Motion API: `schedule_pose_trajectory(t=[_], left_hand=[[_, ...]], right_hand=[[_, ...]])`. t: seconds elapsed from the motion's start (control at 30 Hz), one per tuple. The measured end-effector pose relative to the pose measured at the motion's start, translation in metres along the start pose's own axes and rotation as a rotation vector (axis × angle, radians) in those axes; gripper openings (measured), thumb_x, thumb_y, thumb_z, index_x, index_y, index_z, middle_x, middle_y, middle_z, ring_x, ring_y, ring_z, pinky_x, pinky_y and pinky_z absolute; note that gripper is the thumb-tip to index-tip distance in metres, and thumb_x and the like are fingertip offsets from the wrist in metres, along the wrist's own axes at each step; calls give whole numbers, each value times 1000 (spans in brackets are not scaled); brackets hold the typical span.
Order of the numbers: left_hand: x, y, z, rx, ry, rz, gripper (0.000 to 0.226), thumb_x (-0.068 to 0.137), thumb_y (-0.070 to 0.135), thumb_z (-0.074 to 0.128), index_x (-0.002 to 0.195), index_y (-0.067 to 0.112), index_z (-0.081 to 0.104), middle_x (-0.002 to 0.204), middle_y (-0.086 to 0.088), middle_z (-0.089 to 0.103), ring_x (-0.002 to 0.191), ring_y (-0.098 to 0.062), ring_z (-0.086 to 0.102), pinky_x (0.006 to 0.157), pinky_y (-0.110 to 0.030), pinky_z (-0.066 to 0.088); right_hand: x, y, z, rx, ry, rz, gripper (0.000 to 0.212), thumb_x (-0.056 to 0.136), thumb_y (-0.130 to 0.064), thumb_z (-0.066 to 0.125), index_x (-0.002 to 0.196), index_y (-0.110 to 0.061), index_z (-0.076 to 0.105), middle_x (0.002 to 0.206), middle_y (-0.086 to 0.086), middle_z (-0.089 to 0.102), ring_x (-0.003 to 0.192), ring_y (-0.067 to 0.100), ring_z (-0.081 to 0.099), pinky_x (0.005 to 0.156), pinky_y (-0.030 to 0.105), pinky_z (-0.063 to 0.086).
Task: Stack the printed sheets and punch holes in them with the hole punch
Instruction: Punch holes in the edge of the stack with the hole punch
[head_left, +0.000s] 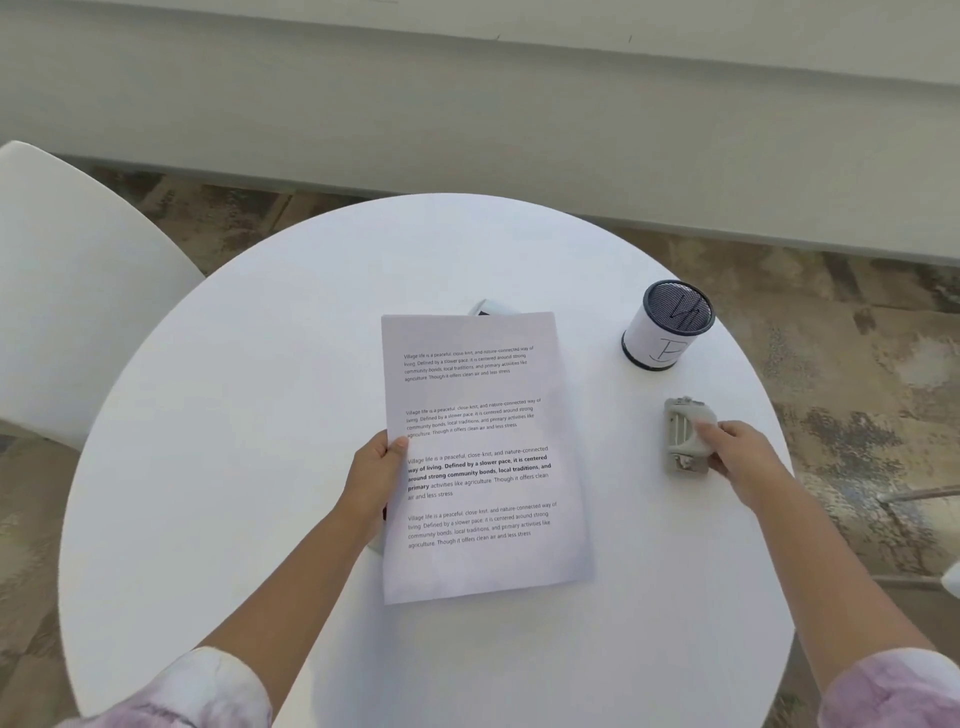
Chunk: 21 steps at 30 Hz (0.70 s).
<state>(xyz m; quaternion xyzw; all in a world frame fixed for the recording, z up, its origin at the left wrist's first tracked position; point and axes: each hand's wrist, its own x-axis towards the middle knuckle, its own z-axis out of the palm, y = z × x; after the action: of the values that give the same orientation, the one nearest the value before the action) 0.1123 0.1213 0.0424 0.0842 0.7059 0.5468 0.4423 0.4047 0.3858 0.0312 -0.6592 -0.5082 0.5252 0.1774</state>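
Observation:
The printed sheets (483, 457), white pages with four blocks of text, are held a little above the middle of the round white table (260, 415). My left hand (376, 475) grips their left edge, thumb on top. How many sheets are in the stack I cannot tell. To the right lies a grey metal hole punch (684, 434) on the table. My right hand (737, 452) is closed around its right side, fingers over the handle.
A mesh pen cup (667, 325) wrapped in white paper stands at the back right. A small white object (488, 307) peeks out behind the sheets' top edge. A white chair (67, 291) stands at the left, beyond the table edge.

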Motion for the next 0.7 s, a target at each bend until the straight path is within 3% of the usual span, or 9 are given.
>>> schedule_pose_trajectory(t=[0.13, 0.27, 0.4, 0.5, 0.6, 0.7], left_hand=[[1, -4, 2, 1, -3, -8, 22, 97, 15, 40, 111, 13, 57, 99, -6, 66, 76, -16, 62, 47, -19, 48], [1, -12, 1, 10, -16, -40, 20, 97, 15, 41, 101, 18, 60, 97, -3, 68, 83, -19, 64, 67, -32, 52], [2, -15, -2, 27, -42, -44, 20, 97, 14, 42, 101, 15, 61, 100, -7, 68, 90, -26, 64, 83, -40, 52], [2, -13, -4, 43, -47, -31, 19, 96, 14, 43, 95, 18, 61, 98, -7, 68, 84, -22, 65, 76, -36, 53], [2, -10, -3, 54, -65, -16, 19, 97, 15, 43, 92, 20, 61, 90, 0, 69, 71, -10, 67, 59, -24, 52], [2, -7, -2, 65, -62, -1, 19, 97, 16, 43, 92, 20, 61, 89, 0, 69, 77, -17, 66, 57, -23, 52]], right_hand=[[-33, 4, 11, 212, -234, 51, 6, 87, -9, 58, 89, -11, 53, 85, 8, 60, 75, 18, 58, 60, 21, 53], [-58, 15, 28, 179, -389, 57, 30, 84, -8, 63, 112, -12, 55, 100, 9, 67, 86, 18, 65, 61, 18, 55], [-68, 24, 41, 148, -472, 66, 34, 82, -11, 66, 116, -13, 58, 106, 6, 69, 94, 18, 65, 75, 22, 55], [-70, 25, 45, 133, -487, 59, 38, 81, -11, 67, 118, -11, 59, 109, 7, 69, 101, 22, 64, 90, 32, 50], [-72, 22, 48, 145, -508, 63, 36, 82, -11, 66, 117, -12, 60, 107, 5, 69, 100, 19, 64, 87, 30, 50], [-74, 18, 51, 145, -540, 65, 33, 82, -12, 66, 115, -14, 61, 107, 3, 70, 99, 18, 65, 82, 27, 50]])
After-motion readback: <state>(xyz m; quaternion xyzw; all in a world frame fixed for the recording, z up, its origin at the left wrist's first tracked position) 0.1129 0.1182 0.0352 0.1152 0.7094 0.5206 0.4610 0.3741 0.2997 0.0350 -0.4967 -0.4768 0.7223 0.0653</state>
